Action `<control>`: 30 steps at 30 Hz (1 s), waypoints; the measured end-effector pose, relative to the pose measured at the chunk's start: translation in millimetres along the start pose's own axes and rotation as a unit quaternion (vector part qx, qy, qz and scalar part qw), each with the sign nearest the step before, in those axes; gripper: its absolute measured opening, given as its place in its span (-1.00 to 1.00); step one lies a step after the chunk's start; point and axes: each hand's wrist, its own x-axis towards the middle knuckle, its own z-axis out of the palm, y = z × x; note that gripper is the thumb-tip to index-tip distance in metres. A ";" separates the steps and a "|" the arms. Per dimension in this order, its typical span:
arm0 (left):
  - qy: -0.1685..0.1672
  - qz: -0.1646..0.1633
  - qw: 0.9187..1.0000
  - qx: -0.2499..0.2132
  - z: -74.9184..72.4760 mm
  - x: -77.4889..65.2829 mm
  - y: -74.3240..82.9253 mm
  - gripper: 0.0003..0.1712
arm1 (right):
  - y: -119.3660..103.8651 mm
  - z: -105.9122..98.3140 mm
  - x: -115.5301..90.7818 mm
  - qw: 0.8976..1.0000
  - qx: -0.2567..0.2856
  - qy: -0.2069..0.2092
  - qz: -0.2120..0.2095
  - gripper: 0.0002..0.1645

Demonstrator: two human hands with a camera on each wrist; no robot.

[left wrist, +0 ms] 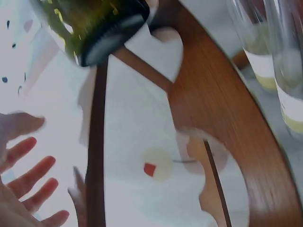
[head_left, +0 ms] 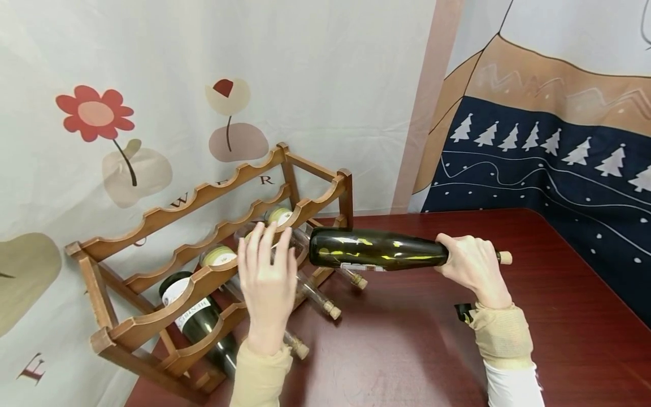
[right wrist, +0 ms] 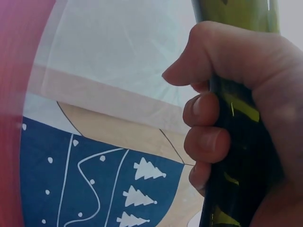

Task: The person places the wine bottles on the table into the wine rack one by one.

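My right hand (head_left: 470, 265) grips the neck of a dark green wine bottle (head_left: 378, 249), its fingers curled round the glass (right wrist: 234, 156). The bottle lies nearly level in the air, corked end to the right, base by the right end of a wooden wine rack (head_left: 224, 277). A cork (head_left: 504, 258) shows past the hand. My left hand (head_left: 268, 277) is raised before the rack's front rail, fingers extended, holding nothing. In the left wrist view, the bottle's base (left wrist: 113, 38) is apart from the spread left fingers (left wrist: 35, 182).
On the rack's lower tier lie a dark green bottle (head_left: 200, 322) with a white label and several clear corked bottles (head_left: 317, 297), necks toward me. A dark red table (head_left: 396, 345) carries the rack. Behind hang a pale flowered cloth (head_left: 325, 85) and a navy tree-print cloth (head_left: 508, 175).
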 end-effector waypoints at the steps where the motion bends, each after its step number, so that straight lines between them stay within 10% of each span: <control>1: 0.001 -0.011 1.000 0.008 -1.6 0.2 -2.9 -0.65 | 0.2 0.0 -0.2 1.000 0.003 -0.002 0.004 -0.64; 7: -0.017 -0.052 0.998 0.033 -6.0 0.2 -13.6 -0.50 | 1.7 -0.9 -1.0 0.999 0.010 -0.022 0.032 -0.69; 30: -0.039 -0.045 0.996 0.060 -3.2 -2.4 -15.8 -0.52 | -3.4 2.9 1.6 0.990 0.035 -0.078 0.108 -0.65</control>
